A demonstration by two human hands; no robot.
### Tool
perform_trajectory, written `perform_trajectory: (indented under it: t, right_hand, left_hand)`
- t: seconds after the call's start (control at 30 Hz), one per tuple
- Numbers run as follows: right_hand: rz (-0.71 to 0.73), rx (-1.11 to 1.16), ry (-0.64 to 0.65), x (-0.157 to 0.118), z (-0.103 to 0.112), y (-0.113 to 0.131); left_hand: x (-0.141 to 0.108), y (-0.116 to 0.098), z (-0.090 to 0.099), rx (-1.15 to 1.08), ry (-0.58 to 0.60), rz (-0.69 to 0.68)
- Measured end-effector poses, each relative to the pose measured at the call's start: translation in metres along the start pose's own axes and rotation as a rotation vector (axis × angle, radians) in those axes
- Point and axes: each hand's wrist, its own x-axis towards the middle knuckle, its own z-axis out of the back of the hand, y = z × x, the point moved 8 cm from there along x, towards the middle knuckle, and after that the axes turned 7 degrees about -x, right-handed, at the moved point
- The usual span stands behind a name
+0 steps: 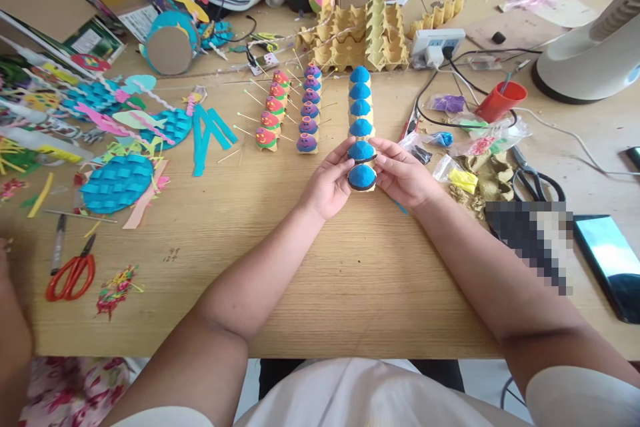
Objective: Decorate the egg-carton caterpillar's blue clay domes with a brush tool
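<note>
A strip of egg carton [360, 109] lies lengthwise in front of me, its several bumps capped in blue clay. The nearest bump has a dark band along its front edge. On the second bump, a thin black clay strip [366, 159] runs across the front between my fingertips. My left hand [326, 181] is closed in a pinch at its left end, against the carton's side. From the other side my right hand [406, 175] pinches the right end, fingers bent around the bump. What the curled fingers touch underneath is hidden.
Left of the strip stand two decorated egg-carton caterpillars, one red and green [271, 121], one blue and purple [307, 142]. Uncut egg carton [340, 47] lies behind. Bagged yellow clay [463, 180], black scissors [535, 181] and a phone [613, 263] are on the right; red-handled scissors [73, 275] lie left.
</note>
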Motion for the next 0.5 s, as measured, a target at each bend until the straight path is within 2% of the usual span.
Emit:
perform_trajectory:
  t: [0.5]
  right_hand:
    - [0.012, 0.009, -0.037, 0.0012, 0.0027, 0.001]
  left_hand:
    - [0.0024, 0.004, 0.002, -0.005, 0.038, 0.029]
